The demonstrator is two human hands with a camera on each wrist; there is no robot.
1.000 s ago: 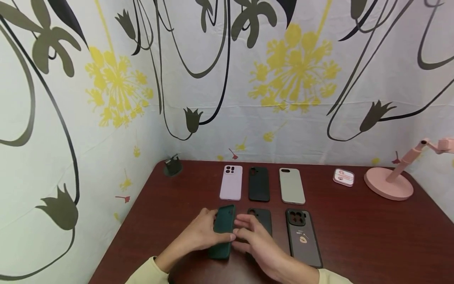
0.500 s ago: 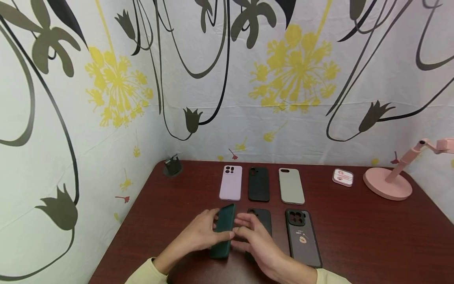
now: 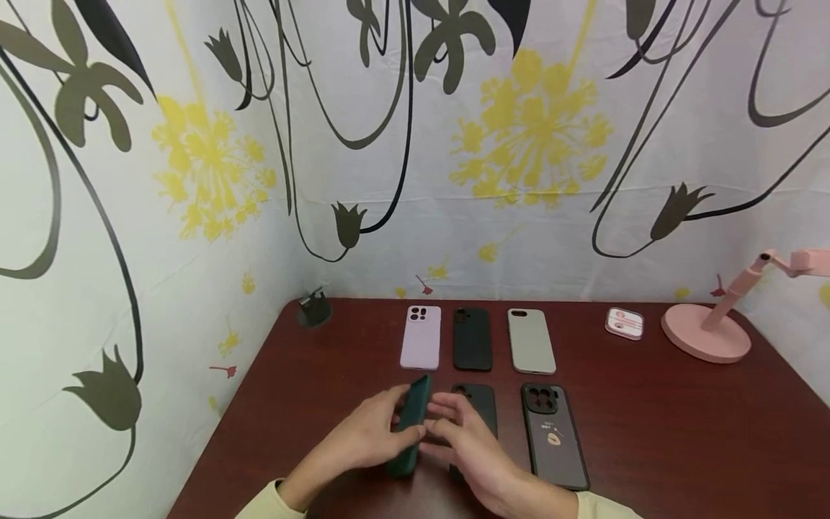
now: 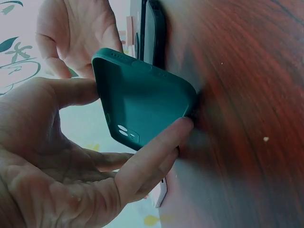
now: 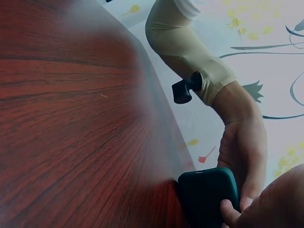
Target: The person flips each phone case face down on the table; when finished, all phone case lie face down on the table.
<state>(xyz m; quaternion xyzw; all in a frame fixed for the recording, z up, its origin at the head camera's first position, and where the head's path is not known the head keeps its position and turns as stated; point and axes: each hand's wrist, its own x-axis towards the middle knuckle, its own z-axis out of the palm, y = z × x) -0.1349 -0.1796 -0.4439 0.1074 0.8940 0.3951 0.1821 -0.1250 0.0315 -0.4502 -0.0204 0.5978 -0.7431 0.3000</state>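
Observation:
My left hand [image 3: 366, 432] grips a dark green phone case [image 3: 416, 404] by its two long sides, thumb on one and fingers on the other. The case stands tilted steeply on a long edge, close over the table. Its hollow inside and camera holes show in the left wrist view, with no phone in it. My right hand [image 3: 480, 458] is just right of the case, fingers slightly bent, fingertips right at its back. Under that hand lies a dark phone case [image 3: 480, 396], partly hidden. Another black-framed case [image 3: 554, 436] with a small printed picture lies farther right.
Behind the hands, a lilac case [image 3: 421, 339], a black case [image 3: 472, 340] and a pale grey-green case [image 3: 532, 342] lie in a row on the table [image 3: 648, 425]. A small pink-and-white box [image 3: 625, 324] and a pink lamp stand [image 3: 707, 333] are at right. A dark object [image 3: 315, 308] sits back left.
The green case has turned in my left hand from lying flatter to standing steeper on its edge. My right hand has stayed nearly in place beside it. The head view has shifted slightly.

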